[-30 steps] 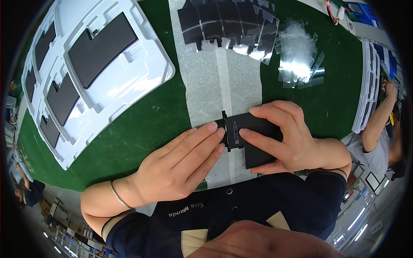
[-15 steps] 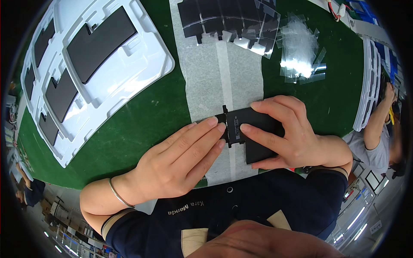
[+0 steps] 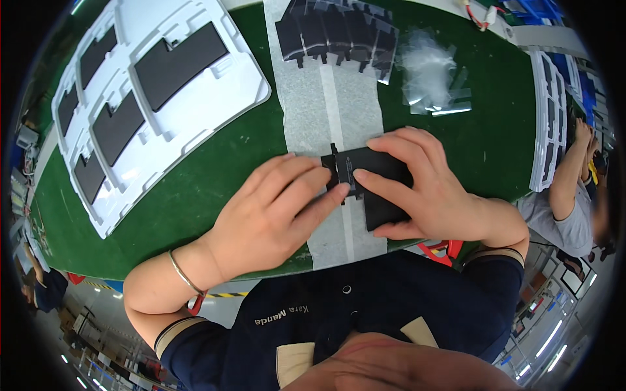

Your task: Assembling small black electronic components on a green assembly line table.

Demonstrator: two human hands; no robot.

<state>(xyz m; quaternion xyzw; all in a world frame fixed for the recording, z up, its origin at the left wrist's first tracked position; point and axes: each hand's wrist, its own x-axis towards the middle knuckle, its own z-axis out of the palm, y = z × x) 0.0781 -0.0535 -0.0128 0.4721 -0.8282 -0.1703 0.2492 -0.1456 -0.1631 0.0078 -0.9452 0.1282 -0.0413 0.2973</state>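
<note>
Evidently, a lit workroom (image 3: pixel 101 300) surrounds a green table (image 3: pixel 195 179), crossed lengthwise by a pale paper strip (image 3: pixel 358 111). The right hand (image 3: pixel 430 195) grips a flat black piece (image 3: pixel 381 163) over the strip's near part; its narrower end points left, its long axis half-hidden and undeterminable. The curled left hand (image 3: pixel 270 205) meets that end's tabs (image 3: pixel 334 149); I can't tell whether it's pinching.

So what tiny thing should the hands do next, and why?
Perhaps the left hand should press gently along the left edge of the flat black battery-like pack while the right hand steadies it: the left fingertips are at that edge, and the right hand grips the wider part.
</note>
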